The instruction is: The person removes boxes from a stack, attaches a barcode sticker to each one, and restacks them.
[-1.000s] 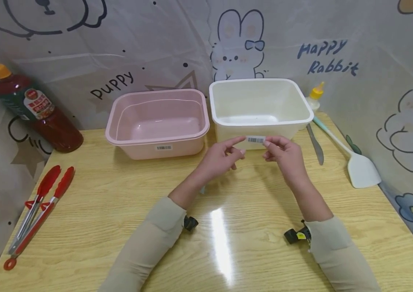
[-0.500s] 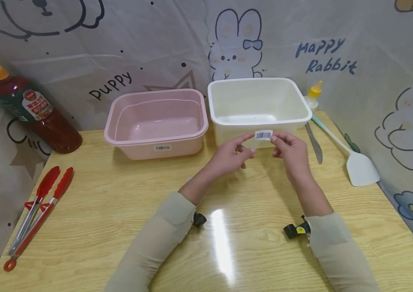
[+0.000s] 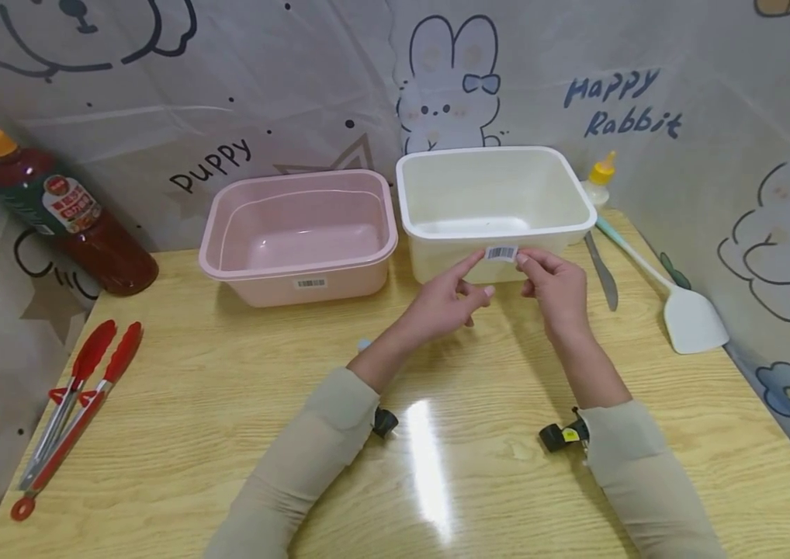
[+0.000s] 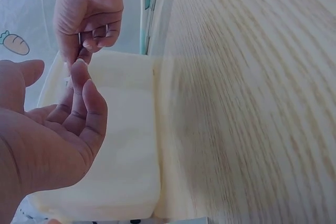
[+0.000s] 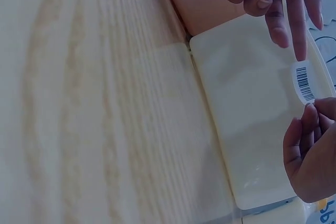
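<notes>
So both hands are up at the front wall of the white tub, working one little barcode sticker. The right hand pinches the sticker's right end between thumb and fingertips, so that hand is clamped on it. The left hand is looser: index finger stretched out with its tip touching the sticker's left end, the other fingers only lightly bent, nothing wrapped around anything.

The sticker is a small strip, long axis running left to right along the tub's front, just under the rim. Its barcode side faces the person. In the right wrist view the sticker looks bowed off the tub wall, so I can't tell how much of it is actually stuck down.

Counting things around the grip:
- Two tubs: the white one right behind the pinch, and a pink tub just to the left of it, the two nearly touching. The pink one has its own barcode sticker on its front.
- One white spatula and one knife, off to the right of the right hand.
- One pair of red tongs well away to the left.
- Two bottles: a dark sauce bottle far left, and a small yellow-capped bottle behind the white tub's right corner.

Everything sits on one wooden table.
</notes>
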Motion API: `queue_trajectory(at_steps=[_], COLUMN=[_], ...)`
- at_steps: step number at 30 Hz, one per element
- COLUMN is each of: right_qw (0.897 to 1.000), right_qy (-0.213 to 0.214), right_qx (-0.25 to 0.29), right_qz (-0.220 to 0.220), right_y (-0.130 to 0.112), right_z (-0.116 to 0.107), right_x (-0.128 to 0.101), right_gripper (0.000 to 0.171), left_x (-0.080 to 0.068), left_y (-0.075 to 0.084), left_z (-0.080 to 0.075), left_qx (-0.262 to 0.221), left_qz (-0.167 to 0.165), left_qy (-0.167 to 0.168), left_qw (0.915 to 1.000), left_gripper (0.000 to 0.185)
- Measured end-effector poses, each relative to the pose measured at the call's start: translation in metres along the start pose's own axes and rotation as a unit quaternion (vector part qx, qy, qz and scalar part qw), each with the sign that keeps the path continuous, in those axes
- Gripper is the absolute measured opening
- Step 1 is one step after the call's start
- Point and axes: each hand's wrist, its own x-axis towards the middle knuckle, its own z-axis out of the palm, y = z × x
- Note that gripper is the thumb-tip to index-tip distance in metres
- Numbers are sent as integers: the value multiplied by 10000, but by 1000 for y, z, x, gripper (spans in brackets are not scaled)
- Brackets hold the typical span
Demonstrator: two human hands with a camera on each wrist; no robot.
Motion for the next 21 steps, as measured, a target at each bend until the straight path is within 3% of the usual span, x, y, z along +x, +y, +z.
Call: queue_trajectory(at_steps=[7, 21], right_qw=[9996, 9974], right_qy=[221, 459], right_qx=[-103, -430], right_qz=[-136, -364], right_y=[3, 3], right_z=[4, 9], right_x=[6, 7], right_gripper=[13, 14], left_x=[3, -3], left_y=[0, -2], left_z=[2, 5], left_qx=[-18, -25], left_qz=[-84, -123], left_qy=[-38, 146], left_qw=[10000, 9998], left_gripper=[69, 73])
